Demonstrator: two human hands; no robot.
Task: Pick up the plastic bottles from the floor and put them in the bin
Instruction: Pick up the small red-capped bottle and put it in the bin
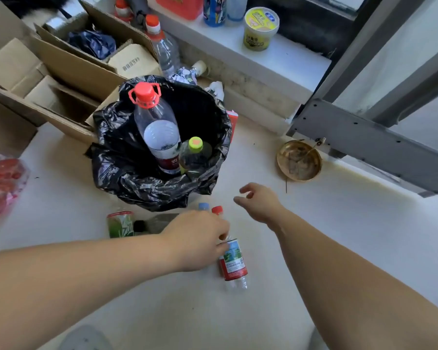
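Observation:
A bin lined with a black bag stands on the pale floor. Inside it are a large clear bottle with a red cap and a smaller bottle with a green cap. On the floor in front lie a red-capped bottle with a red and green label, a blue-capped bottle mostly hidden by my hand, a green-labelled bottle and a dark bottle. My left hand reaches over the red-capped bottle, its fingers touching the bottle's neck. My right hand hovers open beside the bin, holding nothing.
Open cardboard boxes crowd the back left. A red plastic bag lies at the left edge. A brass dish sits on the floor to the right, by a grey door frame. A white ledge holds containers.

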